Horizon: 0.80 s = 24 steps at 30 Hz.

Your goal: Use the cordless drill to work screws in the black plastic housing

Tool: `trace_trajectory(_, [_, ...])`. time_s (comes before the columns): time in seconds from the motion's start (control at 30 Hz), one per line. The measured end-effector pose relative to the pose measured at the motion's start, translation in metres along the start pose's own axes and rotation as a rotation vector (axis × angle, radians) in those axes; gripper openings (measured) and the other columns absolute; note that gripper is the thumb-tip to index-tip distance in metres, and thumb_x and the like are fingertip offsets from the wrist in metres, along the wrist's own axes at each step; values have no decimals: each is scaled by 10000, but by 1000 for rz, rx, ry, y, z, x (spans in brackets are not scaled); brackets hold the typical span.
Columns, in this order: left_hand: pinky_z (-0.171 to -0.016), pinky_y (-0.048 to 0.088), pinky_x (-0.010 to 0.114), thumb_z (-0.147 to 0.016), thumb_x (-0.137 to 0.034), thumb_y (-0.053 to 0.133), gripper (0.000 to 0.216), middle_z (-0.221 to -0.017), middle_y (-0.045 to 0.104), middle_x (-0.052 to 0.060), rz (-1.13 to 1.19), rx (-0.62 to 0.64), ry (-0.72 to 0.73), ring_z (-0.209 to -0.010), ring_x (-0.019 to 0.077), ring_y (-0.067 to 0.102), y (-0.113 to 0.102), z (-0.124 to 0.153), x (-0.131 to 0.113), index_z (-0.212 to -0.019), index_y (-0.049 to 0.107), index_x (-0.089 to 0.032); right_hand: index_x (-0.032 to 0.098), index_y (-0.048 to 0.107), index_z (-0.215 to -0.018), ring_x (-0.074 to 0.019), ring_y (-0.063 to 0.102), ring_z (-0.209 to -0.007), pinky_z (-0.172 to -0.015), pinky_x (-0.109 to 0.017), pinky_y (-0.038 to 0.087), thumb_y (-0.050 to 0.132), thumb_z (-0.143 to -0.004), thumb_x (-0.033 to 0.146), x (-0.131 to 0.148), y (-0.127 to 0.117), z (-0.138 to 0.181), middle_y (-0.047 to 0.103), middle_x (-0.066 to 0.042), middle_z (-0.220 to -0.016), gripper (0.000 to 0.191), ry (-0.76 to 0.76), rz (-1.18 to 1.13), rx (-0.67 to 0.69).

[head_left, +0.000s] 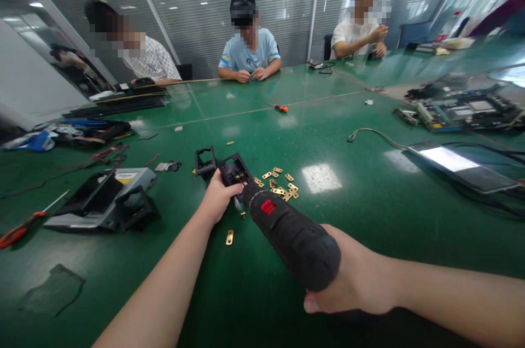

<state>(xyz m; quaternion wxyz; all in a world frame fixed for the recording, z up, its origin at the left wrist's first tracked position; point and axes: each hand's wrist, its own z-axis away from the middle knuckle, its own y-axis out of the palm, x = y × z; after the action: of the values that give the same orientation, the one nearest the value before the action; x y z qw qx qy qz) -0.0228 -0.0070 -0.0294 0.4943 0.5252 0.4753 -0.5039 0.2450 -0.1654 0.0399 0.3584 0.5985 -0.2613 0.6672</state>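
Observation:
My right hand (pixel 348 271) is wrapped round the grip of a black cordless drill (pixel 293 236) with a red switch on top. The drill's nose points away from me, into a black plastic housing (pixel 234 167); its bit is hidden. My left hand (pixel 219 195) grips that housing by its near left side on the green table. Just right of it lie several small brass plates (pixel 281 191) with holes. One more brass plate (pixel 229 237) lies closer to me. A black plastic frame (pixel 205 161) stands just left of the housing, apart from my fingers.
At the left are an orange screwdriver (pixel 24 227), a grey metal case (pixel 82 219) and black plastic parts (pixel 137 208). Another screwdriver (pixel 281 108) lies farther off. Circuit boards (pixel 471 107) and a flat panel with cables (pixel 459 164) occupy the right. Several people sit across the table.

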Motion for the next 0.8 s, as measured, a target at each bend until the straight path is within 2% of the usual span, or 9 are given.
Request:
trace_trajectory(0.23, [-948,584,483,-577,-183,906,614,-1055,760,62,0,7,2,-955,271,752,0,0,0,-1120,621,-214,184,584,-752,-145,590,-646,-606,-262,481,902,-617,154,-1,-2,-1,634,51,-697,347,45,52,34])
trace_trajectory(0.43, [-971,571,494,-575,-183,905,625,-1070,756,65,14,15,2,-982,281,747,1,1,-1,-1130,620,-208,191,579,-851,-142,588,-651,-564,-241,473,897,-622,177,5,-1,0,627,47,-752,393,61,44,45])
trace_trajectory(0.53, [-966,569,485,-575,-179,900,617,-1051,756,56,12,7,7,-960,271,744,2,1,-2,-1123,616,-210,194,580,-953,-138,578,-664,-544,-222,463,897,-603,155,6,0,2,616,51,-786,474,64,29,25])
trace_trajectory(0.67, [-971,561,481,-563,-173,896,609,-1024,754,51,12,0,7,-971,278,739,3,2,-2,-1104,617,-208,191,606,-1063,-131,553,-633,-535,-225,445,879,-625,147,2,0,2,597,64,-757,518,84,75,59])
trace_trajectory(0.8, [-975,555,485,-555,-176,899,621,-1022,753,51,25,-2,4,-982,288,739,4,2,-2,-1104,611,-207,195,612,-1040,-125,531,-630,-572,-236,436,874,-613,122,-1,-1,1,586,73,-732,507,69,151,47])
